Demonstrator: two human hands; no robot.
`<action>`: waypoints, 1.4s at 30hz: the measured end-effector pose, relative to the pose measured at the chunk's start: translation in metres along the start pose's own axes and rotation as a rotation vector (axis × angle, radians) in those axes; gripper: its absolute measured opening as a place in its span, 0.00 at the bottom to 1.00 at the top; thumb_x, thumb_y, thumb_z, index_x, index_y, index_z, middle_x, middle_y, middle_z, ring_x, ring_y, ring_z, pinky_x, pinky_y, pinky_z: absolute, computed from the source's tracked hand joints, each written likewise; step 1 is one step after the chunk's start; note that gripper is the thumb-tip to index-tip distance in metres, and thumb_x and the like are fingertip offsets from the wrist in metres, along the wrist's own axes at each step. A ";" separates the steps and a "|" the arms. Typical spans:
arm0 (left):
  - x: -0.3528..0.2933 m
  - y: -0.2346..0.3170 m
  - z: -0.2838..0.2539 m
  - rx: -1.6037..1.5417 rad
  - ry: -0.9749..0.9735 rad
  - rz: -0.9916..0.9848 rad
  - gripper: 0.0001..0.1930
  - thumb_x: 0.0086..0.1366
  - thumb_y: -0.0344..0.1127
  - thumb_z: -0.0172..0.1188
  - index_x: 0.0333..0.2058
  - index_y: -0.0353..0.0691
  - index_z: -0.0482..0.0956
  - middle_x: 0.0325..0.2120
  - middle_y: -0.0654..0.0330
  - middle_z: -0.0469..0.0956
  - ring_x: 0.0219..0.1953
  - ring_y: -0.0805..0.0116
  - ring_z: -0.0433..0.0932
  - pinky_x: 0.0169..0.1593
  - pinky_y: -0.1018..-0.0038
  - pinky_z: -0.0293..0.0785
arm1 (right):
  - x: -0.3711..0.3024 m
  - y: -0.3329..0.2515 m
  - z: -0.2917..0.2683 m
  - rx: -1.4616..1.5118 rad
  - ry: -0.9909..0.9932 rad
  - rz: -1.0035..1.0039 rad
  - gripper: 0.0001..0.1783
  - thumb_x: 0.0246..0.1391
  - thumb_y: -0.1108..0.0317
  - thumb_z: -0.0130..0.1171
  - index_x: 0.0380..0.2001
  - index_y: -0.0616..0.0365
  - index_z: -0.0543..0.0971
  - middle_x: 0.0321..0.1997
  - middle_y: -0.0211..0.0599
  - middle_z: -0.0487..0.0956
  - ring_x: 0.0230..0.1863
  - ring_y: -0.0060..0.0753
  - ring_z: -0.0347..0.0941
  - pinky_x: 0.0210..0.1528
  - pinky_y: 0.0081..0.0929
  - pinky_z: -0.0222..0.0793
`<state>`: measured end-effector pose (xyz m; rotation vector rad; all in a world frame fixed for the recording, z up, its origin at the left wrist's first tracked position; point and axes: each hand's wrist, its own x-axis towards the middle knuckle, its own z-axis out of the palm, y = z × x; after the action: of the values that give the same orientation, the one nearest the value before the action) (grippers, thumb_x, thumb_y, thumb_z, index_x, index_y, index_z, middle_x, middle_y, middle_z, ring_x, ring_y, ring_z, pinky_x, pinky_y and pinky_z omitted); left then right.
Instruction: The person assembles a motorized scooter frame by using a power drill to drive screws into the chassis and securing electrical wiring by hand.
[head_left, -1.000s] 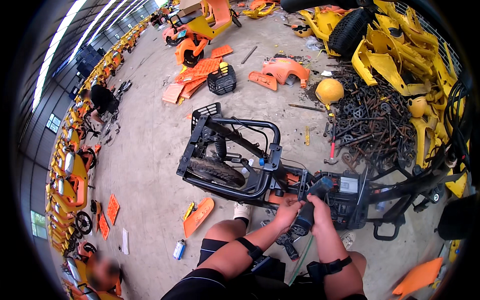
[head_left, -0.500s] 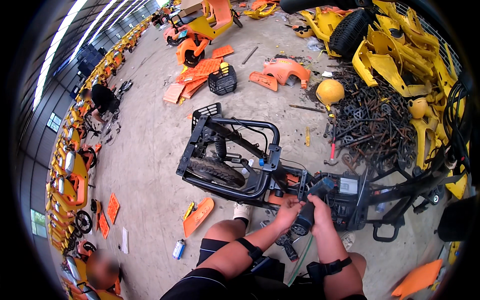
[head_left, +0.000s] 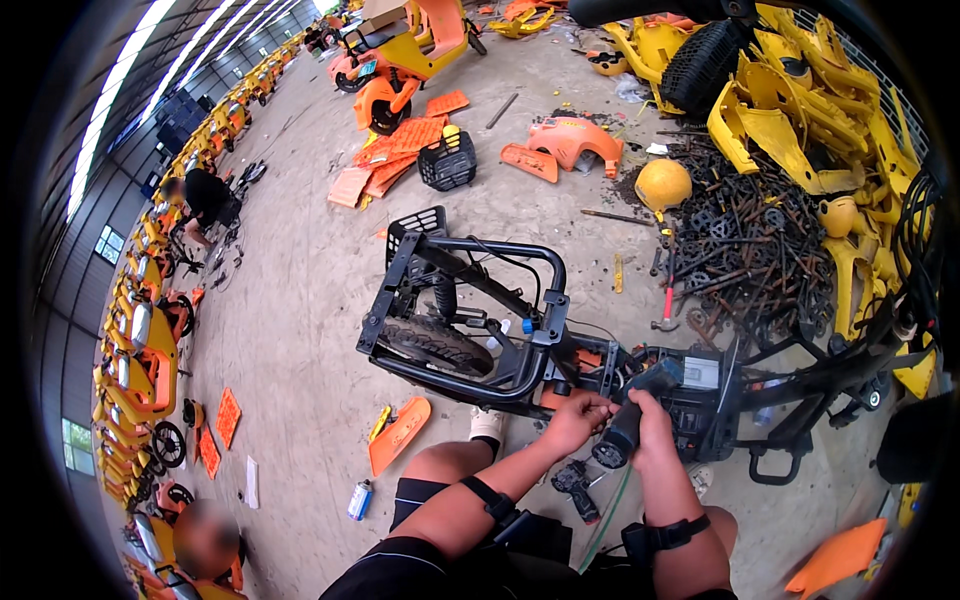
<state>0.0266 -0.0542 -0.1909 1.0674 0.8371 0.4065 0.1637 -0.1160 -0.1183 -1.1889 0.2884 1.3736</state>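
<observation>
My right hand (head_left: 654, 422) is closed around a dark power tool (head_left: 624, 430) with a thick cylindrical body and a bluish head. The tool is tilted over the black frame of a stripped electric scooter (head_left: 535, 375). Just left of it, my left hand (head_left: 578, 420) has its fingers pinched together beside the tool; whatever they hold is too small to make out. The frame's rear wheel (head_left: 440, 345) and a black rack (head_left: 415, 235) lie to the left, a battery-like box with a pale label (head_left: 700, 373) to the right. A cordless driver (head_left: 575, 490) rests on the floor below my hands.
Beyond the frame are a heap of dark metal parts (head_left: 750, 250), a red-handled hammer (head_left: 668, 305) and a pile of yellow body panels (head_left: 790, 110). An orange panel (head_left: 400, 435) and a spray can (head_left: 359, 500) lie left of my leg. Another person (head_left: 207, 197) crouches far left.
My left hand has drawn slightly back from the tool's body. The tool and my right hand have shifted a little to the right, and more of the driver on the floor shows.
</observation>
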 end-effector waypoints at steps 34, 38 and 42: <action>0.006 -0.016 0.006 -0.194 0.135 -0.085 0.09 0.66 0.30 0.61 0.41 0.36 0.71 0.34 0.62 0.79 0.31 0.78 0.75 0.34 0.80 0.71 | 0.009 0.009 -0.001 -0.117 0.000 -0.014 0.20 0.54 0.59 0.62 0.44 0.61 0.72 0.32 0.45 0.80 0.25 0.38 0.77 0.28 0.33 0.77; 0.005 -0.008 0.011 -0.241 0.161 -0.086 0.11 0.65 0.32 0.62 0.42 0.36 0.71 0.30 0.65 0.76 0.30 0.78 0.74 0.35 0.80 0.70 | 0.023 0.016 -0.010 -0.120 -0.027 -0.029 0.20 0.54 0.60 0.62 0.44 0.63 0.72 0.32 0.45 0.80 0.24 0.38 0.77 0.27 0.33 0.77; 0.006 -0.014 0.010 -0.231 0.178 -0.100 0.14 0.64 0.34 0.65 0.42 0.34 0.71 0.30 0.64 0.75 0.30 0.78 0.74 0.35 0.79 0.71 | 0.015 0.012 -0.005 -0.104 -0.033 -0.020 0.20 0.55 0.60 0.61 0.44 0.63 0.72 0.33 0.44 0.79 0.24 0.38 0.77 0.27 0.34 0.77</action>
<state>0.0366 -0.0630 -0.2034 0.7801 0.9720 0.5054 0.1599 -0.1135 -0.1376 -1.2501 0.1832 1.4031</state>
